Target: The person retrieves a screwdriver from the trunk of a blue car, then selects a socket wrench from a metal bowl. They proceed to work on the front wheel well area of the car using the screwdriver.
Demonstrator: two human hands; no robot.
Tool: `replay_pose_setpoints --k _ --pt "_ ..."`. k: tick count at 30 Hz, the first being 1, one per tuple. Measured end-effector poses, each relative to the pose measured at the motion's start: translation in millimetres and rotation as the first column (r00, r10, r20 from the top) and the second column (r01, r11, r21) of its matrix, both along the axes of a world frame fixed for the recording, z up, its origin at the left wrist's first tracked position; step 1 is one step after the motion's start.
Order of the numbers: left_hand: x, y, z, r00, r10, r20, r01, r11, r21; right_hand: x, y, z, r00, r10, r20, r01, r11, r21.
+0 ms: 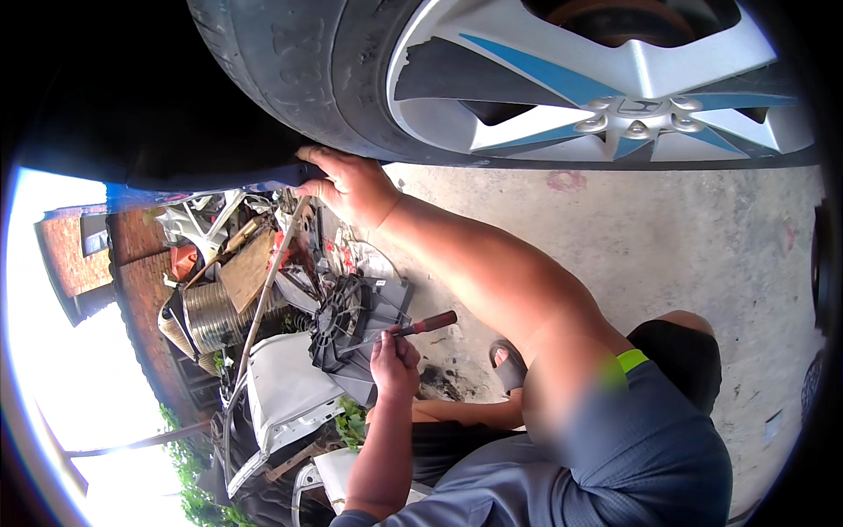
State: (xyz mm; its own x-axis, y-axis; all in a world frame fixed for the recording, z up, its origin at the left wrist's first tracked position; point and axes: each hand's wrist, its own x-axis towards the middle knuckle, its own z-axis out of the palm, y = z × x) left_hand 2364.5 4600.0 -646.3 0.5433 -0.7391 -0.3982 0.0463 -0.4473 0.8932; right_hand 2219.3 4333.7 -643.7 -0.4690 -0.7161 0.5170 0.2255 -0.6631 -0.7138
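My right hand [349, 186] reaches up beside the tire [290, 61], fingers and thumb closed round the edge of a dark panel [290, 171] of the wheel well. Above it is an alloy wheel [641, 79] with silver, dark and blue spokes. Lower down, my left hand [393, 364] holds a screwdriver [430, 321], closed near its metal shaft, with the red and black handle sticking out to the right.
Scrap parts lie heaped at left: a black fan unit [334, 316], pale body panels [285, 373], a metal cylinder [224, 316] and a board [246, 272]. Behind stands a brick building [75, 250]. Concrete ground [571, 237] shows below the wheel, with my sandalled foot [507, 369].
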Motion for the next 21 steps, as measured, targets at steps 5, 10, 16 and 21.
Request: replay_pose_setpoints --k 5,10,16,21 --pt "3 -9 -3 0.998 -0.052 -0.019 0.052 0.999 0.012 5 -5 -1 0.999 0.001 0.037 -0.001 1.0 -0.021" --pt "17 -15 -14 0.993 -0.098 -0.064 0.103 0.992 0.072 11 -7 -1 0.995 -0.05 0.091 0.054 0.997 -0.046" --pt "11 -31 -29 0.987 -0.124 -0.099 0.131 0.989 0.075 2 -8 2 0.996 -0.067 -0.065 0.063 0.996 -0.062" --pt "0 -36 -34 0.978 -0.121 -0.171 0.135 0.989 0.067 0 -6 3 0.998 -0.012 -0.069 0.008 0.999 -0.054"
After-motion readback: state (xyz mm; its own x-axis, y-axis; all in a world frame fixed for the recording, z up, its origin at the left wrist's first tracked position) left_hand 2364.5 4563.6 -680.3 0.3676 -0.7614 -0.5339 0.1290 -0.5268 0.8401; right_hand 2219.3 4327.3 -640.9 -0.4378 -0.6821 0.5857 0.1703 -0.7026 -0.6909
